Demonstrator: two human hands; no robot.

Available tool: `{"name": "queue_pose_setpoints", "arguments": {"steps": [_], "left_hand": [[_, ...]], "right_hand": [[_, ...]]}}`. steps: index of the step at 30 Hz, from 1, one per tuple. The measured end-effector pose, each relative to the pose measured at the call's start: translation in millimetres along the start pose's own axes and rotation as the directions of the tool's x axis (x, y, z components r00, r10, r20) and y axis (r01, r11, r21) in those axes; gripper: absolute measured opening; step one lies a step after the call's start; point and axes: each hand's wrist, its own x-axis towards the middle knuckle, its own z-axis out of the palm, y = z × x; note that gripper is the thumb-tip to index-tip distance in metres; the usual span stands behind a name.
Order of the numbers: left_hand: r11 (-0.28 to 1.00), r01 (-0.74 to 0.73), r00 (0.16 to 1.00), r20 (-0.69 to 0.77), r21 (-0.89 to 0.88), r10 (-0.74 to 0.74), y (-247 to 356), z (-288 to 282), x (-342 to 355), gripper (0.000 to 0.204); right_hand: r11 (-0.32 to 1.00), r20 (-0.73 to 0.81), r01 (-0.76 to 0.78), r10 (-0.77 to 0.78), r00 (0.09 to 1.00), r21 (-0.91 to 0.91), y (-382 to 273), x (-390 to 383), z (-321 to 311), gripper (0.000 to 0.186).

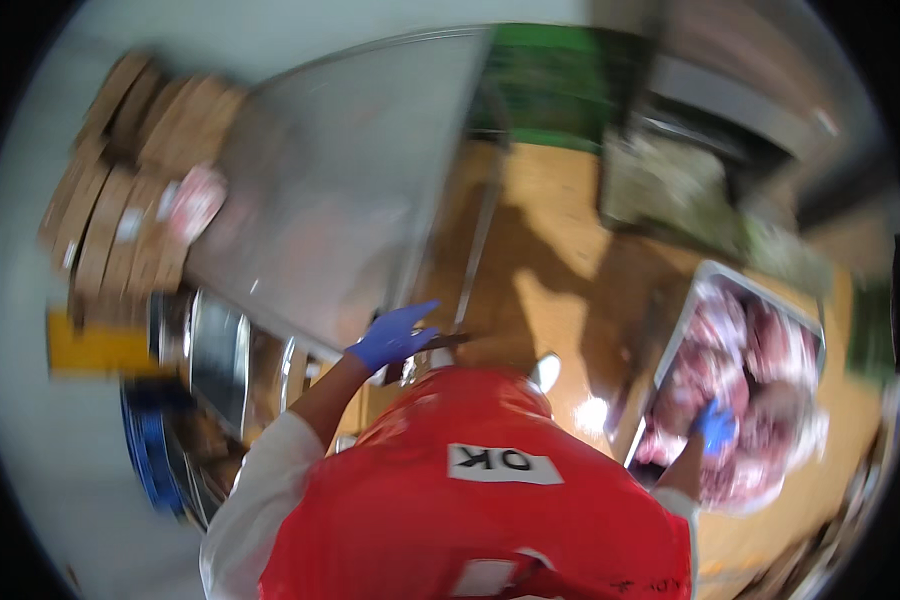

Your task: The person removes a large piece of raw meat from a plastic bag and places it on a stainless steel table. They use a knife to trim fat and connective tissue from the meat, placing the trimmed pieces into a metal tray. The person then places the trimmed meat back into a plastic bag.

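A smooth grey table (340, 180) blocks the way front-left, brown cartons (120, 220) stacked beside it. Rightward, a rectangular metal tub (675, 335) holds lumpy, marbled meat (705, 378). The left hand (392, 337) spreads gloved fingers near the table; the right hand (715, 427) is on the meat, fingers too blurred to tell.

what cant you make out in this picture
All in the head view:
- Whether the right hand grips the meat or just touches it: blurred.
- Floor of the metal bin: mostly hidden by meat.
- Whether the left hand touches the metal table: blurred.
- Details of the green crate: blurred.
- Part of the red apron: cut off by the lower edge.
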Motion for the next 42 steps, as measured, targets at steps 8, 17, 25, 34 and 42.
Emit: {"name": "queue_pose_setpoints", "arguments": {"steps": [8,17,25,34,42], "left_hand": [[0.921,0.248,0.856,-0.378,-0.301,-0.354,-98.9,63.7,-88.1,0.041],[0.872,0.252,0.830,-0.369,-0.420,-0.418,-277.1,81.3,-126.5,0.041],[0.740,0.252,0.688,-0.422,-0.624,-0.590,-369.3,67.1,-160.3,0.038],[0.770,0.333,0.606,-0.502,-0.544,-0.617,-404.7,71.2,-247.9,0.037],[0.698,0.428,0.553,-0.444,-0.574,-0.705,-475.8,53.3,-278.1,0.042]], "right_hand": [[0.923,0.036,0.079,-0.100,0.994,0.377,-125.0,12.2,26.0,0.078],[0.439,-0.186,0.461,-0.536,0.823,0.771,-228.9,-233.4,-4.4,0.029],[0.232,-0.156,0.780,-0.909,0.387,0.581,-339.8,-436.6,-86.5,0.024],[0.132,0.140,0.968,-0.985,0.104,0.213,-409.5,-565.7,-91.7,0.052],[0.337,0.265,0.941,-0.908,0.324,0.003,-438.9,-617.6,-92.0,0.069]]}}
